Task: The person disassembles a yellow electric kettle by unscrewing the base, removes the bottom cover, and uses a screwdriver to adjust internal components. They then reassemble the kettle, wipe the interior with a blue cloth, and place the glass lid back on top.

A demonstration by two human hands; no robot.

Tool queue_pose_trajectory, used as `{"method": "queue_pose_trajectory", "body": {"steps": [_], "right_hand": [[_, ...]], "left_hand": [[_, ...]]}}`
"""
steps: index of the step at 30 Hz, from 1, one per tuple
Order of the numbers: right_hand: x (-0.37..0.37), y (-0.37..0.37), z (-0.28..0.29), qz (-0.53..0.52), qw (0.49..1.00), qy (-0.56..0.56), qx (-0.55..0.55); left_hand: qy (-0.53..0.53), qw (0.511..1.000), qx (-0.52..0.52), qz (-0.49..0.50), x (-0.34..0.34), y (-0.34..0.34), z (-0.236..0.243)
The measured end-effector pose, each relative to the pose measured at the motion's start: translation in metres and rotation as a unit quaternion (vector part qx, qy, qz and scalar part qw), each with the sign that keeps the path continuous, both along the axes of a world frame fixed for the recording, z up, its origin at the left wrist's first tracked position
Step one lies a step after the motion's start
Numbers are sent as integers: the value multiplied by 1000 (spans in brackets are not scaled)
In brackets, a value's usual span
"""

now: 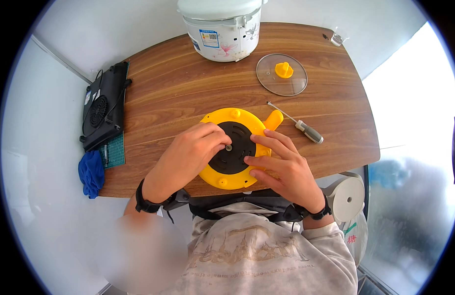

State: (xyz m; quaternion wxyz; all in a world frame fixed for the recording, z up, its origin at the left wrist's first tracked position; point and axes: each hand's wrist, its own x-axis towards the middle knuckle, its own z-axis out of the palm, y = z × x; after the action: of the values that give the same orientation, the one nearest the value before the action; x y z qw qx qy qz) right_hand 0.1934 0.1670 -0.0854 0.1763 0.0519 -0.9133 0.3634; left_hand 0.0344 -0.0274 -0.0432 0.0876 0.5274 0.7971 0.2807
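The yellow unit (236, 181) lies flat on the desk (163, 105), at the edge nearest the person, with its black disc (236, 160) facing up. A screw (229, 147) sits near the middle of the disc. The left hand (192, 148) is partly curled, thumb and forefinger drawn together at the screw; whether they grip anything cannot be told. The right hand (287, 164) is open, fingers spread over the right rim, fingertips at the disc. The handle (273, 120) projects toward the upper right. Just beyond it lies a screwdriver (310, 132), grip toward the person. Farther back are a glass lid (291, 84) and a white cooker (222, 42). At the left end, a black appliance (107, 93) rests partly over a green mat (117, 151), beside a blue cloth (91, 174).
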Motion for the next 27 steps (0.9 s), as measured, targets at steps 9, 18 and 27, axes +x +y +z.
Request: {"method": "queue_pose_trajectory", "body": {"steps": [9, 18, 27], "right_hand": [[2, -2, 5, 0, 999, -36, -39], [1, -1, 2, -1, 1000, -20, -16], [1, -2, 5, 2, 999, -33, -33]], "left_hand": [[10, 1000, -13, -26, 2, 0, 1], [22, 999, -12, -39, -1, 4, -2], [-24, 999, -20, -40, -5, 4, -1]]}}
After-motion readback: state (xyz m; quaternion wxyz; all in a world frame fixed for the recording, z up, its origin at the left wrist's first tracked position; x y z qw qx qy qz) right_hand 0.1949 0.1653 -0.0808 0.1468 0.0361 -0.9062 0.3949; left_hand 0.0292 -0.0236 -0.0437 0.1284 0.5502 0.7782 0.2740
